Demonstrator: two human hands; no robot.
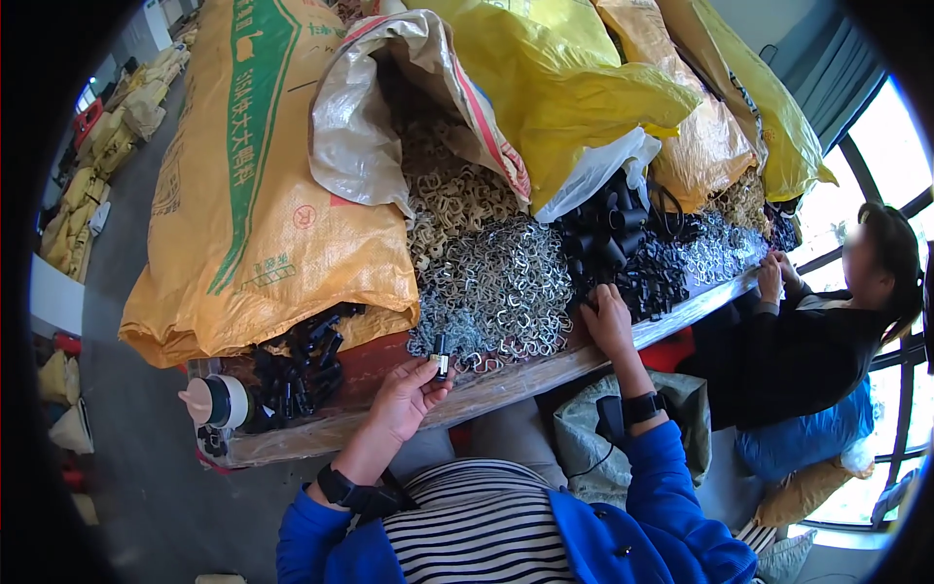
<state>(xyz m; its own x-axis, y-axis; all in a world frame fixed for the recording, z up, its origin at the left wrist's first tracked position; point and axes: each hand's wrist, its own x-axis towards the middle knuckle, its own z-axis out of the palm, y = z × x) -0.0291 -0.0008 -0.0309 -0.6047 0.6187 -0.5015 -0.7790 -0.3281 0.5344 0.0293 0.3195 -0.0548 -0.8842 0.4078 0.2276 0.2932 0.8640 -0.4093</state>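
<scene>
Between the thumb and fingers of my left hand (406,397) is a small black plastic cylinder (440,346). A pale metallic piece shows at its lower end. My left hand is closed on it, just over the table's front edge. Farther right, my right hand (611,323) reaches to the near edge of a heap of black plastic parts (608,238). Its fingers are bent and drawn together, and what lies between them is hidden. A heap of small silver metal rings (516,282) spreads between my two hands. Behind it lie brass-coloured rings (457,204).
An orange woven sack (282,195) spills black clips (297,375) at the left, beside a white-and-pink bottle (216,401). More sacks, such as the yellow one (555,78), line the table's back. A co-worker (827,341) sits at the right, hands at the table (486,389).
</scene>
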